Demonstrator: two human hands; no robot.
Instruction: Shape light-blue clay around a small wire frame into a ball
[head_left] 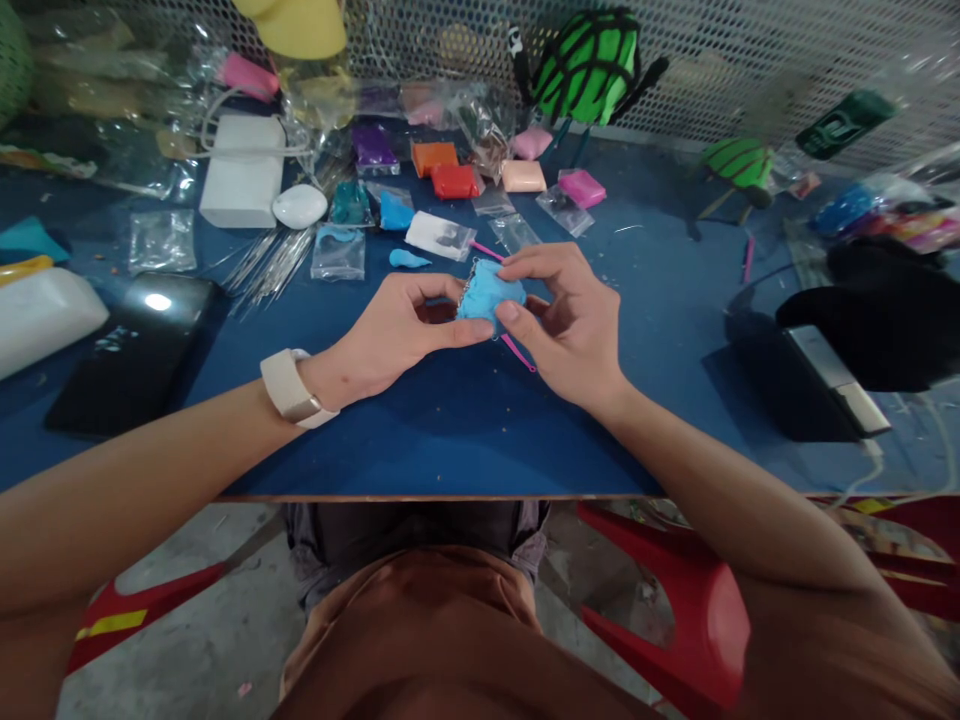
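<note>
A light-blue piece of modelling clay [491, 290] is held above the table between both hands. Along its left edge runs a thin silvery chain or twisted wire. My left hand [394, 325] pinches that edge, thumb in front and fingers partly hidden behind. On the other side, my right hand [574, 320] grips the clay with thumb and index finger pressed on its face. A pink stick tool [517, 353] shows below the clay. Another pink length [486, 249] appears above it; whether both are one tool I cannot tell. A small blue clay drop [409, 259] lies beyond my left hand.
Clay packets, including white [440, 236], red [455, 181] and purple [375, 148], lie behind the hands. Thin metal wires [274, 265] and a black phone [139, 350] are left. A green-and-black turtle-like model [589, 70] stands at the back. A power bank [836, 380] sits right.
</note>
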